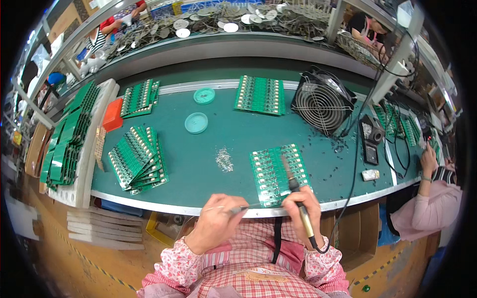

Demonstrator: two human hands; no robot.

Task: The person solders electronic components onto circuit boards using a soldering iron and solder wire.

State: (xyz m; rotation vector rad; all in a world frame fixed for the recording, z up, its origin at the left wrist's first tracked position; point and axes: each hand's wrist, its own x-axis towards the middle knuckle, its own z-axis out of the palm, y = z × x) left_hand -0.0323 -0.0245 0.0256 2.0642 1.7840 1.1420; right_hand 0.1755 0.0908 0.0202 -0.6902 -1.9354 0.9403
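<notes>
My right hand [304, 202] is wrapped round a soldering iron [308, 223], its tip pointing away from me over a green circuit board panel [266, 171]. That panel lies at the table's near edge, with rows of small pale parts along it. My left hand [218, 221] is closed on a slim grey tool [238, 210], blurred, that looks like tweezers; its thin end points right toward the panel's near edge. A fine pale strand shows by the left fingers. Left of the panel lies a scatter of tiny silvery parts [224, 160].
Panel stacks stand at left [139, 156], back left [140, 98] and back centre [260, 94]. Two turquoise dishes sit between, one nearer [196, 123]. At right are a black fan [323, 102], an iron stand [370, 141] and the iron's cable [354, 184]. A co-worker's hand [428, 160] works farther right.
</notes>
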